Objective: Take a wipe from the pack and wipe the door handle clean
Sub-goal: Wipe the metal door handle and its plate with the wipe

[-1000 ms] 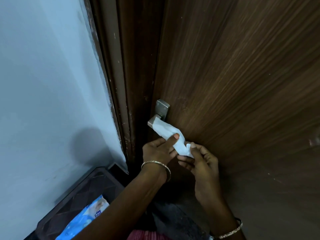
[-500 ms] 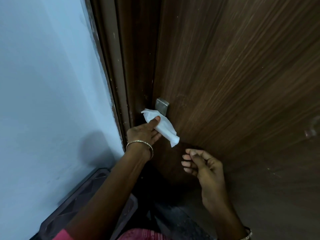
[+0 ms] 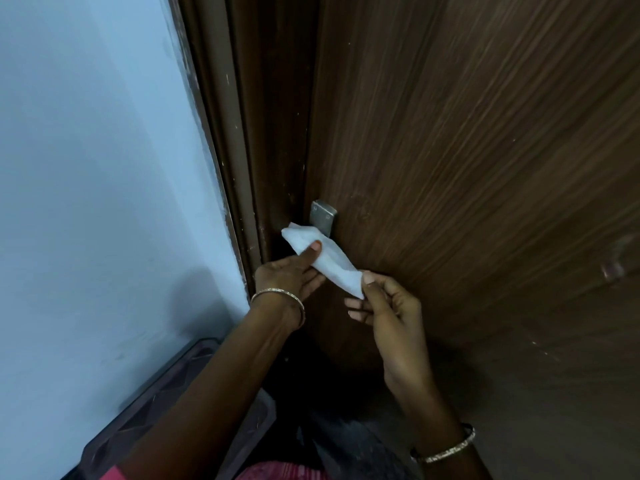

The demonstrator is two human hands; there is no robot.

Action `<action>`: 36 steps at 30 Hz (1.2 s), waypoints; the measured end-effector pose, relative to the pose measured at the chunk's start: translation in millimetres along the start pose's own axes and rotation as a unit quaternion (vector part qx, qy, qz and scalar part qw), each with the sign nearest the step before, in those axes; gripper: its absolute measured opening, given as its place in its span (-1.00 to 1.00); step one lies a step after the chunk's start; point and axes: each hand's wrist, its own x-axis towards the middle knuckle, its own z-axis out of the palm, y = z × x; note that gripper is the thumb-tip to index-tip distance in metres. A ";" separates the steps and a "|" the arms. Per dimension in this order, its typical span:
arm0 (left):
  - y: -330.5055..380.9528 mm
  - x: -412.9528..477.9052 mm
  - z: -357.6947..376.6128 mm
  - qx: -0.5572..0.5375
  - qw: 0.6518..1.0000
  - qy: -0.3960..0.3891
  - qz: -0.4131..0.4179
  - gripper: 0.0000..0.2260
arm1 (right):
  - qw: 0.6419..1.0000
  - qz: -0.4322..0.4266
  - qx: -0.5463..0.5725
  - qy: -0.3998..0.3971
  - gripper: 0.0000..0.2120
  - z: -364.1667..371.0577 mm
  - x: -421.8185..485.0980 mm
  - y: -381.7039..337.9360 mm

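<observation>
The white wipe (image 3: pixel 320 259) lies wrapped over the door handle (image 3: pixel 322 218), left hand (image 3: pixel 289 277) pressing it and right hand (image 3: pixel 384 306) pinching its lower end, so I'd keep it taut and rub along the lever's full length.

A home doorway: wooden door (image 3: pixel 467 168), painted wall (image 3: pixel 86 168).
</observation>
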 end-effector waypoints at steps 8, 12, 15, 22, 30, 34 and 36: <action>5.9 18.1 -3.4 0.071 0.989 0.055 0.121 -0.84 | 0.984 -0.115 -0.135 0.022 -0.78 10.1 0.3 -1.9; 2.6 26.8 -5.1 0.280 0.901 0.112 0.312 -0.84 | 0.988 -0.114 -0.102 0.030 -0.75 12.7 -2.0 3.3; 3.9 28.3 -6.0 0.382 0.807 0.147 0.425 -0.73 | 0.990 -0.109 -0.082 0.025 -0.78 9.2 -1.2 4.8; -7.1 20.2 -4.5 0.431 0.783 0.114 0.434 -0.70 | 0.986 -0.132 -0.096 0.012 -0.83 4.1 6.6 7.2; 4.6 29.3 3.0 0.401 0.809 0.119 0.412 -0.72 | 0.975 -0.166 -0.144 0.007 -0.88 5.0 8.3 8.2; -0.4 26.6 5.7 0.432 0.755 0.156 0.467 -0.75 | 0.976 -0.160 -0.147 0.019 -0.87 7.3 5.6 10.2; -1.7 24.5 5.0 0.430 0.753 0.163 0.471 -0.76 | 0.975 -0.164 -0.149 0.025 -0.87 8.8 4.1 10.8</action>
